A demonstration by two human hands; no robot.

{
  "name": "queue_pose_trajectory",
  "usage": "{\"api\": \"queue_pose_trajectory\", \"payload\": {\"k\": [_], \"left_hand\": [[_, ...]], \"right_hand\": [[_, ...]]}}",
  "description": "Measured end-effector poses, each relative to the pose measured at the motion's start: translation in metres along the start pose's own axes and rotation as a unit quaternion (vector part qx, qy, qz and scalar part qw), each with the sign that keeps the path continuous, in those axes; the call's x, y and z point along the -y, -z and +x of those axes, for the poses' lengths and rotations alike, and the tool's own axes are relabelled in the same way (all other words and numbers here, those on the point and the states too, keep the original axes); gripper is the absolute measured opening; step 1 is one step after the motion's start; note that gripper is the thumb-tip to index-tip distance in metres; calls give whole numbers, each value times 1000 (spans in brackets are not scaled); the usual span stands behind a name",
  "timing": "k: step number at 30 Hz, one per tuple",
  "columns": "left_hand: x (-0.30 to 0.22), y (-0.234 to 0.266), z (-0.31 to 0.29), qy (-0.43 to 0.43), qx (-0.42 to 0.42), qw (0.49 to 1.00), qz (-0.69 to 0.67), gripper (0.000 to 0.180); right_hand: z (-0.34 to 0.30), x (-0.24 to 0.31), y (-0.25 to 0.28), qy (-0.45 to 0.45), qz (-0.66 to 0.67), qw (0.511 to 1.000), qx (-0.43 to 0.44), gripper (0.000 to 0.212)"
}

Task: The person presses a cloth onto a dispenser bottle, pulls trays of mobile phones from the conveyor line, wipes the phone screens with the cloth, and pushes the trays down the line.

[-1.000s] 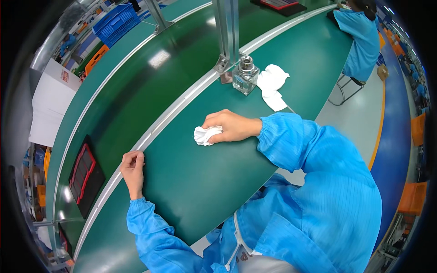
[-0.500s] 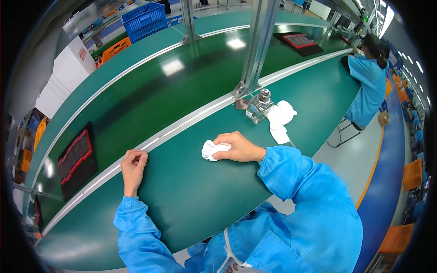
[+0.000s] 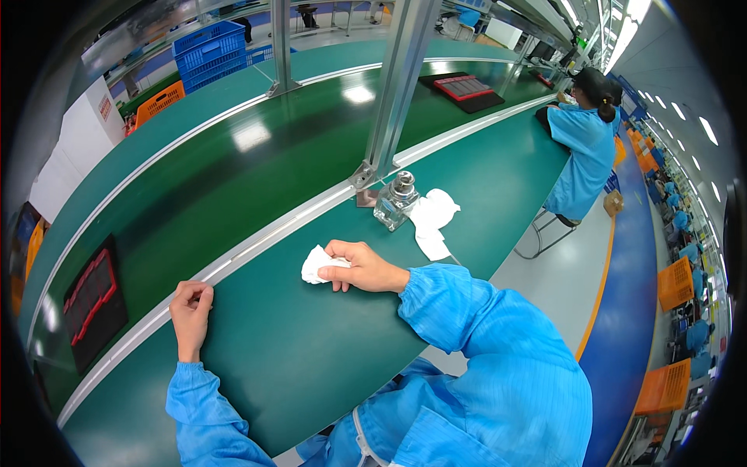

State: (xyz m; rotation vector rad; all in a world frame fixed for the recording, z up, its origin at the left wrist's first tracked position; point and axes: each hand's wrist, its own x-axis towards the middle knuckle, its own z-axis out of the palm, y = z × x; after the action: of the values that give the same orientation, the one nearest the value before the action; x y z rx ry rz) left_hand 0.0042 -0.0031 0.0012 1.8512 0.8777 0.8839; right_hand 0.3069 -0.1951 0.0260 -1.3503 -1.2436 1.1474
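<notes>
- A glossy dark-green conveyor belt [image 3: 311,140] sweeps from 8 o'clock round to 1 o'clock, measured from the wearer's right hand [image 3: 366,267].
- A matte green worktop [image 3: 272,350] runs alongside it, beneath both hands.
- At 2 o'clock, well apart, a co-worker in a light-blue smock [image 3: 582,148] sits at the same bench.
- A silver metal post [image 3: 401,78] rises at 12 o'clock.
- Two flat black trays with red frames rest on the belt, one at 9 o'clock [image 3: 92,300], the other farther off at 1 o'clock [image 3: 464,89].
- The right hand is closed, thumb against fingers, on a cloth wad. The left hand [image 3: 189,315], between 8 and 9 o'clock, curls loosely near the worktop's rail; whether it holds anything cannot be told.
- A loose, crumpled white cloth [image 3: 432,214] lies at 2 o'clock, right beside a square clear-glass bottle with a metallic top [image 3: 394,204] at 1 o'clock.
- Smallest, the bunched white cloth wad [image 3: 313,265] protrudes at 9 o'clock from the right fingers, over the worktop. It looks light, soft and hard to damage, likely slipping little; the gathered folds, pinched between thumb and fingers, seem the best hold.
</notes>
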Motion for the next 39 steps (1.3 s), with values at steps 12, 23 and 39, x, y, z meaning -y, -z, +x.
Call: {"api": "queue_pose_trajectory", "payload": {"k": [12,23,39], "left_hand": [[0,1,-1,-7,3,1000,18,11],[3,5,-1,-11,5,1000,16,11],[4,6,0,-1,12,1000,9,11]], "right_hand": [[3,-9,1,45,-46,998,1,27],[4,-8,-1,56,-64,996,-1,31],[4,-6,1,44,-82,996,14,30]]}}
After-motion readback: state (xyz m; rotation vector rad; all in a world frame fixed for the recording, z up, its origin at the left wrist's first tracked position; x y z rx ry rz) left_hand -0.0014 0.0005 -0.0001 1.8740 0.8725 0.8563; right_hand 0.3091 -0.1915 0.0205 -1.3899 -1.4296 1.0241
